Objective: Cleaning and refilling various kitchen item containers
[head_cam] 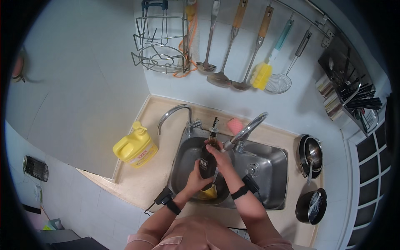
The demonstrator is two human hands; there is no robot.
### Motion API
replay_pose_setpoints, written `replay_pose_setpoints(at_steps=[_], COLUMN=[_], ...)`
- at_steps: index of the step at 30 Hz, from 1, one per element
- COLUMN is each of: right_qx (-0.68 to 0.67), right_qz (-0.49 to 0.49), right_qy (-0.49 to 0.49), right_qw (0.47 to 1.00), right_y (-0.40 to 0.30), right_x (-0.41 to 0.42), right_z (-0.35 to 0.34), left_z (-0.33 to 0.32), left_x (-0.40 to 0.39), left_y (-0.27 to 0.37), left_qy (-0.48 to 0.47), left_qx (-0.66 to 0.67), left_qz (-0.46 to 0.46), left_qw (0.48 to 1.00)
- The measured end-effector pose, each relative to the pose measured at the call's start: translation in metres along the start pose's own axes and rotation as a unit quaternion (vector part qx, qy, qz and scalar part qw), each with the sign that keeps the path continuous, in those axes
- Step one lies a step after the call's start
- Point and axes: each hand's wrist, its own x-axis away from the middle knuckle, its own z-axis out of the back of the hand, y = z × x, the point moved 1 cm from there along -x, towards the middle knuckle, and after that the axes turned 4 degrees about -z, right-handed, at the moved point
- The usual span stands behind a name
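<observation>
A dark glass bottle [207,165] with a pour spout [215,123] is held over the left basin of a stainless steel sink [268,197]. My left hand [198,179] grips its lower part, and my right hand [217,154] wraps around its upper part near the neck. The spout points away from me. Beside my right hand is the head of the right chrome faucet [250,128], with water seeming to run down next to the bottle. A yellow cloth or sponge [208,192] lies in the basin below the bottle's base.
Left of the sink stand a yellow detergent jug [137,148] and a second chrome faucet [175,109]. A pink sponge [235,126] lies behind the basin. Nested pans [301,156] and a dark pot [300,206] stand at right. Ladles [218,79] and a yellow brush [262,75] hang above.
</observation>
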Motion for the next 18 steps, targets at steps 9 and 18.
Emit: replay_pose_setpoints(at_steps=[9,18], right_qx=[-0.122,-0.064], right_qz=[-0.068,0.028], right_qy=[0.079,0.106], right_qw=[0.987,0.992], right_y=[-0.001,0.008], right_x=[-0.001,-0.015], right_z=[0.008,0.022], left_z=[-0.008,-0.018], left_x=[-0.001,-0.003], left_y=[-0.034,-0.06], left_qy=[-0.057,-0.11], left_qx=[0.135,0.337], left_qz=[0.016,0.271], left_qw=[0.989,0.895])
